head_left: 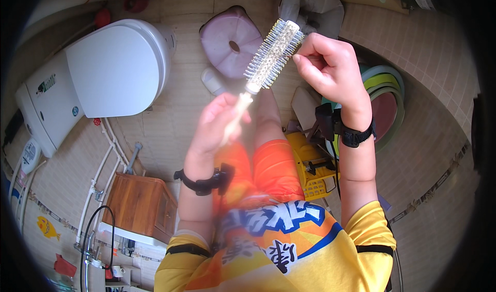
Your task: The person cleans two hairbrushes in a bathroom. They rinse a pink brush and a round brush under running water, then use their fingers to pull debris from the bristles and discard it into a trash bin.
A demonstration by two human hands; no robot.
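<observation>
A round hairbrush (274, 57) with a pale handle and a barrel full of thin bristles is held up in front of me, tilted so its tip points away and to the right. My left hand (216, 124) is wrapped around the handle, slightly blurred. Close beside the bristles near the tip, my right hand (330, 64) is closed in a pinch, thumb against curled fingers. Whatever the pinch may hold is too small to make out. Some greyish stuff shows among the bristles.
On the left stands a white toilet (119, 67) with its lid down. Ahead are a lilac stool (218, 40) and a lined bin (325, 10). Stacked basins (395, 85) and a yellow plastic rack (299, 147) are at right, a wooden cabinet (137, 201) at lower left.
</observation>
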